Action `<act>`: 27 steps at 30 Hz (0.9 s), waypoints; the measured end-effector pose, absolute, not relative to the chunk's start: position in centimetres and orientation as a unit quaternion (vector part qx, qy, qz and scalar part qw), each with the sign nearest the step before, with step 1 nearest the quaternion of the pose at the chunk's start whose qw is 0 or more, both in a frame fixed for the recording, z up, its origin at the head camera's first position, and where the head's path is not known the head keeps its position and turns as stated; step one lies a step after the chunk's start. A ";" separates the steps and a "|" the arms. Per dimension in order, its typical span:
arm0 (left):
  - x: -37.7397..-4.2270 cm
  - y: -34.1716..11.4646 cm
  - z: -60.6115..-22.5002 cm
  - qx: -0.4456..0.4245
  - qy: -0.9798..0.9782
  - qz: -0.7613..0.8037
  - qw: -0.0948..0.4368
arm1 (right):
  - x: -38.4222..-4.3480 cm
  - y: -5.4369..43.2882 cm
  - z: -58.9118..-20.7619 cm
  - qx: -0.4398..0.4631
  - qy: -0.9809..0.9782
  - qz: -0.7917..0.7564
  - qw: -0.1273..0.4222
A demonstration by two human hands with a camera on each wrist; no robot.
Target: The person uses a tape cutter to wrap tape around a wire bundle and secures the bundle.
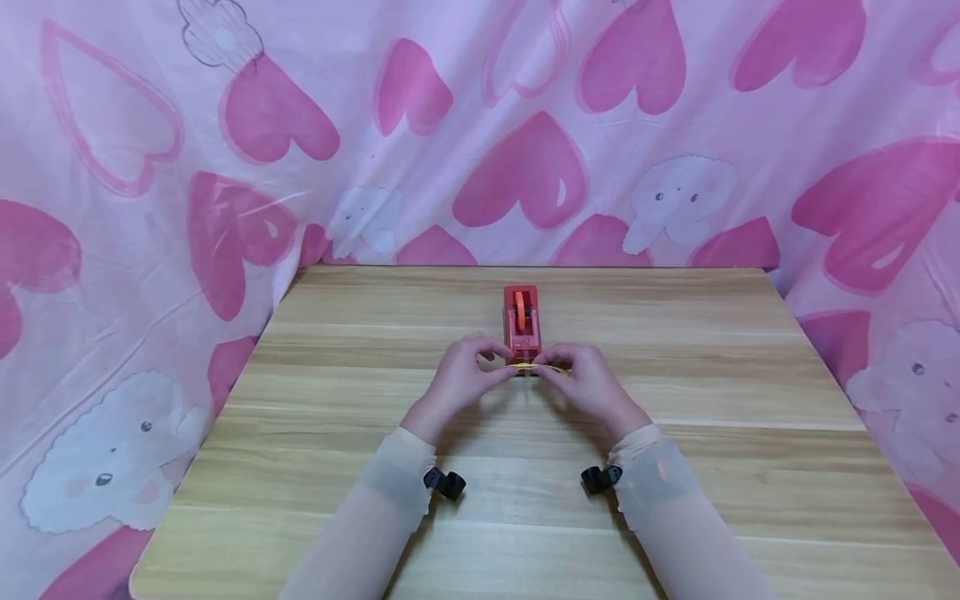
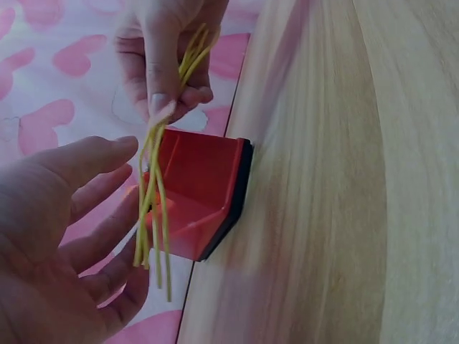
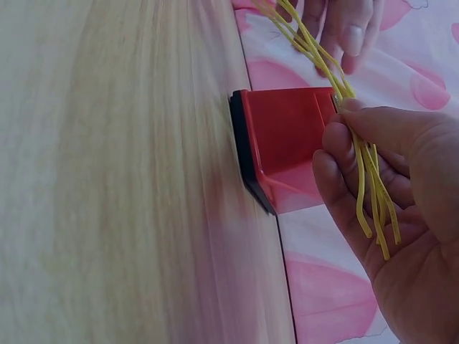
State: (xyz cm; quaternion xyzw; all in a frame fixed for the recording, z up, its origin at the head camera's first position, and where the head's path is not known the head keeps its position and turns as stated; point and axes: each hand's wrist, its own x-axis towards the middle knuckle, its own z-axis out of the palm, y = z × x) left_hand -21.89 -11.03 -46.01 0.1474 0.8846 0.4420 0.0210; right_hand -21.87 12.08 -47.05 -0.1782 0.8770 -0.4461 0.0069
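Note:
My right hand (image 1: 592,385) pinches a bundle of thin yellow wires (image 3: 369,179) between thumb and fingers, with loose ends lying across its palm. The other ends extend toward my left hand (image 1: 459,377). In the left wrist view that hand's fingers are spread and loosely bent beside the wires (image 2: 152,208), thumb apart from the fingers and not closed round them. Just beyond both hands is a red tape dispenser (image 1: 522,321) with an orange wheel; its front end (image 2: 204,172) shows behind the wires. The dispenser's cutting edge is mostly hidden.
A wood-grain table (image 1: 330,400) bears the dispenser near its middle. Pink heart-patterned cloth (image 1: 517,167) hangs behind the table and along both sides. A small black camera (image 1: 445,482) sits on the left wrist, and another camera (image 1: 602,479) on the right.

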 end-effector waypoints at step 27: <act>-22.5 -10.4 -47.7 0.169 0.853 0.494 0.013 | -21.7 12.6 -46.8 -0.146 0.863 -0.482 0.044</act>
